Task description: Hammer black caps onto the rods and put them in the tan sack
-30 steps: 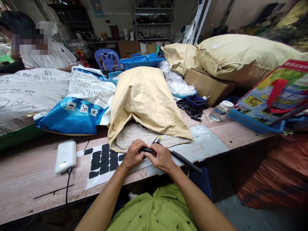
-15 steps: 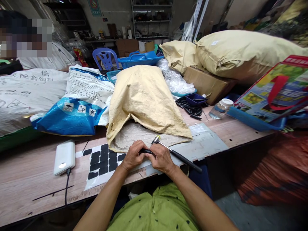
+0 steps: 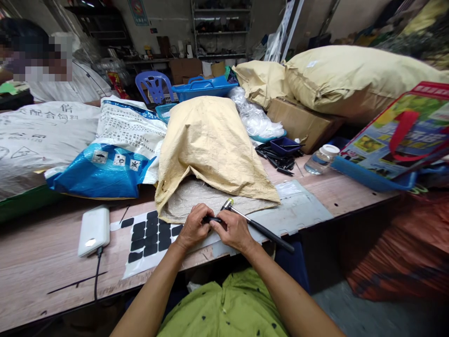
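Observation:
My left hand [image 3: 193, 228] and my right hand [image 3: 234, 230] meet at the table's near edge, both pinched on one small black part [image 3: 211, 219] held between them. Just past my right hand lies a small hammer [image 3: 257, 227] with a metal head and a black handle that runs off toward the right. To the left of my left hand a white sheet [image 3: 147, 250] carries several black adhesive pads [image 3: 150, 235]. A tan woven sack [image 3: 210, 145] rises right behind my hands.
A white power bank [image 3: 94, 230] with a black cable lies at the left. Printed sacks [image 3: 115, 145] fill the back left, where another person [image 3: 73, 79] sits. Black parts [image 3: 277, 159], a blue tray [image 3: 285, 145] and a bottle [image 3: 321, 160] lie at the right, near a colourful bag [image 3: 396, 135].

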Motion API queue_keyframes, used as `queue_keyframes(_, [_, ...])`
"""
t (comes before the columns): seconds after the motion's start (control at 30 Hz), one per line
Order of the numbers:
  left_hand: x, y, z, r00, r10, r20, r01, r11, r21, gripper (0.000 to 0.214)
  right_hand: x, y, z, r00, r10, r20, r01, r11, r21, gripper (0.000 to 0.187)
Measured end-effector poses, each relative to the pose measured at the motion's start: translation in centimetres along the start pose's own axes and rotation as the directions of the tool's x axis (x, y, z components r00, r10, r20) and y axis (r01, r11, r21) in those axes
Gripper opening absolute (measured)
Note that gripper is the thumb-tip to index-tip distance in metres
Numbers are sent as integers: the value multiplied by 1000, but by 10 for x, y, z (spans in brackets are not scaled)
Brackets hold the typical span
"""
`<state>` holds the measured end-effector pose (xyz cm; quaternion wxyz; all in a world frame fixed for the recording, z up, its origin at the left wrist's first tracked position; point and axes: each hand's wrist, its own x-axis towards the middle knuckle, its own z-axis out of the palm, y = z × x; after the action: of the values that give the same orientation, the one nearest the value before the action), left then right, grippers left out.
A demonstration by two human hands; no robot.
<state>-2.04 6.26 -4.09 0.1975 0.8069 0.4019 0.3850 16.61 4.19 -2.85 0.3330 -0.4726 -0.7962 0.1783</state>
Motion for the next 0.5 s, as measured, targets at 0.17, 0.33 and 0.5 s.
queue_keyframes(0.17, [-1, 3, -1, 999, -10, 41, 10, 1000, -2, 12, -1, 2, 2, 1000, 10, -5, -10, 1000, 13, 14])
queue_keyframes(0.33, [-1, 2, -1, 999, -9, 47, 10, 1000, -13, 7, -1, 2, 2, 1000, 9, 9, -9, 1000, -13, 21])
queue_keyframes(0.5, [-1, 1, 1, 997, 5, 75, -7, 1000, 21, 3, -1, 3, 2, 998, -40, 39, 43, 997, -63, 14])
